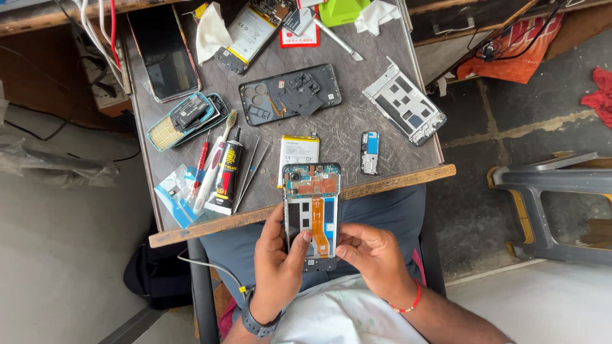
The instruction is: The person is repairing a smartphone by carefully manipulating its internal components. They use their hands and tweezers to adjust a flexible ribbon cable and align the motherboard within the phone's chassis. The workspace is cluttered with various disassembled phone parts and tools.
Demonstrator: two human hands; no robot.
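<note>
Both hands hold an opened phone (pixel 312 213) over the lap, its top end reaching the near edge of the bench (pixel 382 137): the left hand (pixel 278 264) has a clenched grip on its left side, thumb on the exposed inside, and the right hand (pixel 371 253) pinches its lower right edge. Just beyond the phone lie a white battery (pixel 298 151) and a small blue-and-white part (pixel 369 152) — to the left, tweezers (pixel 250 171), a black glue tube (pixel 226 177), a toothbrush (pixel 214 160) and a red screwdriver (pixel 201 167). Farther back sit a dark back cover (pixel 291 93), a white frame (pixel 403 102) and a red-edged label card (pixel 299 32).
</note>
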